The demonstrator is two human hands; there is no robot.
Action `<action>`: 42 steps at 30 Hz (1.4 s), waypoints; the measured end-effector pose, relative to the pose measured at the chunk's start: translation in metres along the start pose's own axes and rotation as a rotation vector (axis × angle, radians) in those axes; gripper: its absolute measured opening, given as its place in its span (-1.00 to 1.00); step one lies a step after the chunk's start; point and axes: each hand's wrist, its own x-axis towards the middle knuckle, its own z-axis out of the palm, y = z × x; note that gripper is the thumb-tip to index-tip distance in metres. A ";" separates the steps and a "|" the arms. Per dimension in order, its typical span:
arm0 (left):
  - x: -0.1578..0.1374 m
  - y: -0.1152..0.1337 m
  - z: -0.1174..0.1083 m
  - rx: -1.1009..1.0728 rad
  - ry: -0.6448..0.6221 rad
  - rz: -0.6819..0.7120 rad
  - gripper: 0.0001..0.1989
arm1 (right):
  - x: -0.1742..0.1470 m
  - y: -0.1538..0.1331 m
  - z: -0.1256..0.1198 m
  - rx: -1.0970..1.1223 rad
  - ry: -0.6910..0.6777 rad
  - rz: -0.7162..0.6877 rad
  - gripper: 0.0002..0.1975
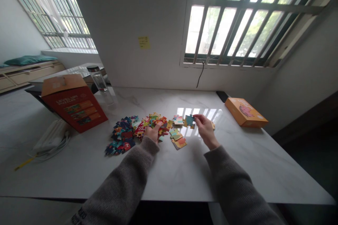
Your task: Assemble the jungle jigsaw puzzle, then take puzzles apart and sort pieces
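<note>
My right hand (pixel 206 130) pinches a teal-blue jigsaw puzzle piece (pixel 189 120) by its right edge, just above the table. My left hand (pixel 152 134) lies at the near side of a red, yellow and green heap of puzzle pieces (pixel 156 118). One of its fingers stretches over the pieces; the others are mostly hidden. Left of that hand spreads a heap of dark blue puzzle pieces (pixel 121 132). Between my hands lie a small stack of pale pieces (pixel 177 120) and several green and orange pieces (pixel 179 140). A yellowish piece (pixel 213 126) shows partly behind my right hand.
A tall red puzzle box (pixel 76 107) stands at the left, near a glass bottle (pixel 98 79) and a white power strip with its cable (pixel 50 137). An orange box (pixel 245 112) and a black phone-like object (pixel 222 96) lie at the right. The marble-patterned table (pixel 169 179) meets the wall behind.
</note>
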 end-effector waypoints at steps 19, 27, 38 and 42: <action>-0.016 0.014 0.009 -0.024 -0.082 -0.132 -0.74 | 0.022 0.021 -0.040 -0.670 0.248 -0.107 -0.68; -0.017 0.007 0.009 -0.040 -0.194 -0.154 -0.68 | -0.030 -0.036 0.051 0.010 -0.367 -0.124 -0.66; -0.001 0.015 0.000 -0.182 -0.145 -0.162 -0.69 | 0.046 0.026 0.049 -0.166 -0.188 -0.020 -0.71; -0.001 0.014 0.001 -0.145 -0.142 -0.164 -0.72 | 0.051 0.037 0.058 -0.240 -0.178 -0.059 -0.75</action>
